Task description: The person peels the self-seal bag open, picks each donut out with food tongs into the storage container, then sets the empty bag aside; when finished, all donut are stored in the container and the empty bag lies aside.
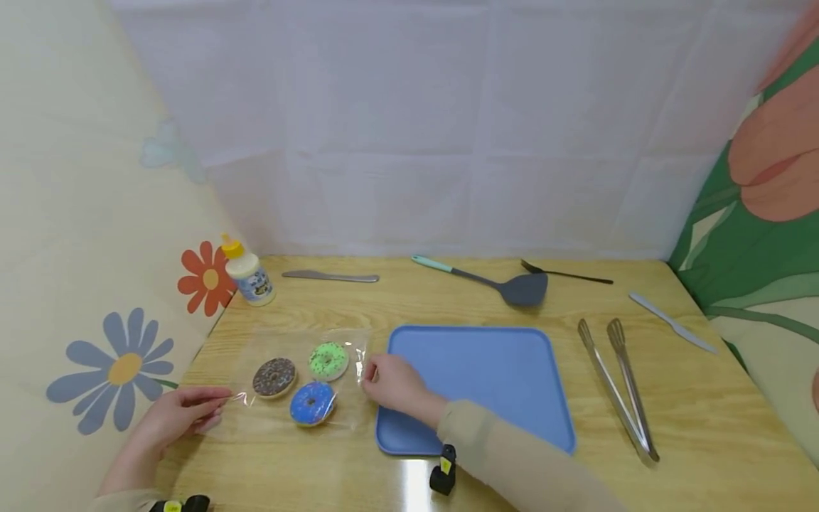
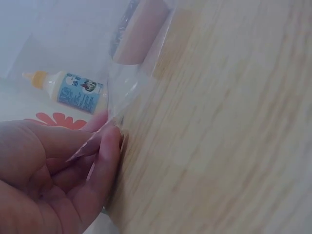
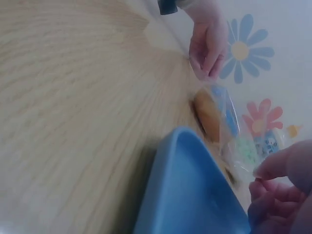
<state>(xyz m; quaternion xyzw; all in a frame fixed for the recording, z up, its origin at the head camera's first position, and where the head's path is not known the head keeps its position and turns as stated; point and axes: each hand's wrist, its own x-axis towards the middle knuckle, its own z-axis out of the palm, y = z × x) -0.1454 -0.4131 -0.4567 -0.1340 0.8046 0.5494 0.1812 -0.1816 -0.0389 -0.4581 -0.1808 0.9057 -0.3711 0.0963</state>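
Two hands at work, each grip pinching. Left hand (image 1: 182,411), well left of the blue tray (image 1: 483,391): thumb and fingers pinch the left edge of the clear plastic (image 1: 265,425). Right hand (image 1: 395,384), at the tray's left side: pinches the plastic's right edge. Plastic lies just left of the tray on the worktop (image 1: 307,476); three doughnuts show through, near to far: blue (image 1: 320,412), brown (image 1: 265,380), green (image 1: 318,368). Tongs (image 1: 630,387), right of tray, arms apart. Beyond tray: bottle (image 1: 256,284), far left; spatula (image 1: 525,290), directly behind.
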